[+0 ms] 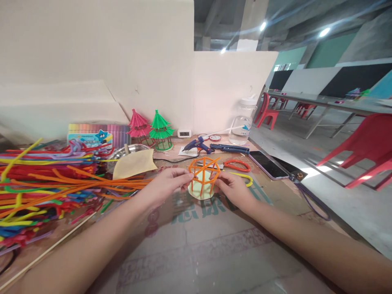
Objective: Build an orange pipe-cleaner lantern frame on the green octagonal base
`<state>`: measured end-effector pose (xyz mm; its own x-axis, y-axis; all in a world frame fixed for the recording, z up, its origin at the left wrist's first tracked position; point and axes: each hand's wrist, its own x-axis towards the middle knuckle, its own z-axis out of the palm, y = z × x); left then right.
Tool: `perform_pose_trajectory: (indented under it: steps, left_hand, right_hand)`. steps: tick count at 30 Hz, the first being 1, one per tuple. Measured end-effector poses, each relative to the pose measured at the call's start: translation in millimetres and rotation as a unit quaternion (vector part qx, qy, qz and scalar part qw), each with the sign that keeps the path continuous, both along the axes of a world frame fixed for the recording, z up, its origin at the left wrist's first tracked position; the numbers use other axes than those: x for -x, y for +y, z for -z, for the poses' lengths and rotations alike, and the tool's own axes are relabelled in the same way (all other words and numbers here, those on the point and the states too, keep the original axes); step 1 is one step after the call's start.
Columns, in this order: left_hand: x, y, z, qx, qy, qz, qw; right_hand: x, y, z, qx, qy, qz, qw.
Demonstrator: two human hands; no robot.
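Between my two hands stands a small open frame of orange pipe cleaners (203, 176), with upright posts and crossing strips on top. It rests on a pale green many-sided base (200, 196) on the table. My left hand (171, 183) is closed at the frame's left side, thumb and forefinger pinching an orange strip near the top. On the opposite side, my right hand (234, 190) pinches the frame's right edge. Fingertips of both hands are partly hidden. Just behind lie orange-handled scissors (237, 165) and a bent yellow pipe cleaner (249, 179).
Loose pipe cleaners (45, 183) pile up at left, by a yellow sheet (134, 164) over a metal bowl (121, 151). Behind are pink (139, 124) and green (161, 126) pagoda models, a glue gun (197, 145), blue-handled pliers (229, 148), a phone (268, 164) and a bottle (243, 120).
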<state>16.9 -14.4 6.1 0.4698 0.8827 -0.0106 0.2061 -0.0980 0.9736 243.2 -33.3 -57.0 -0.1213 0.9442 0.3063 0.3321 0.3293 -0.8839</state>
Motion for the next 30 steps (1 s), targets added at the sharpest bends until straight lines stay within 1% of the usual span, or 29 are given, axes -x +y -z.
perform_pose_trajectory:
  steps: [2,5,7,8,10,13,16,18,21,23,25,27,30]
  left_hand:
    - [0.6,0.7,0.8,-0.014,0.005,0.005,1.0]
    - [2.2,3.1,0.6,-0.031,0.015,0.033,0.999]
    - [4.2,5.5,-0.2,-0.041,0.033,0.052,0.997]
    - [5.5,6.9,-0.3,-0.052,0.048,0.05,0.996]
    - [8.7,10.6,1.0,-0.092,0.084,0.019,0.992]
    - [14.0,18.7,5.7,-0.16,0.115,-0.051,0.979]
    - [19.1,27.8,8.0,-0.167,0.088,-0.111,0.976]
    - [22.8,32.5,6.1,-0.16,0.077,-0.145,0.973]
    - [28.0,36.3,1.9,-0.164,0.086,-0.174,0.967]
    - [29.4,36.7,1.7,-0.167,0.092,-0.174,0.966]
    - [27.8,35.6,5.1,-0.166,0.092,-0.151,0.97]
    - [23.1,32.7,11.7,-0.16,0.087,-0.117,0.976]
    - [11.9,25.4,25.2,-0.159,0.072,-0.099,0.98]
  right_hand:
    - [-0.2,0.9,1.6,0.001,0.003,-0.001,1.0]
    - [-1.3,3.7,4.7,0.001,0.011,0.002,1.0]
    - [-2.6,6.4,6.8,-0.002,0.014,0.012,1.0]
    - [-3.4,7.9,7.8,-0.004,0.013,0.018,1.0]
    - [-5.1,10.7,10.0,-0.008,0.01,0.029,1.0]
    - [-7.2,13.9,13.3,-0.012,0.009,0.032,0.999]
    - [-8.5,15.9,15.8,-0.019,0.013,0.027,0.999]
    - [-9.0,16.8,16.8,-0.024,0.016,0.026,0.999]
    - [-9.6,17.9,17.8,-0.023,0.019,0.027,0.999]
    - [-10.0,18.5,18.6,-0.018,0.019,0.025,0.999]
    - [-10.3,19.0,19.4,-0.014,0.021,0.024,0.999]
    - [-10.4,19.2,19.9,-0.013,0.025,0.023,0.999]
    - [-10.1,19.5,20.7,-0.008,0.032,0.02,0.999]
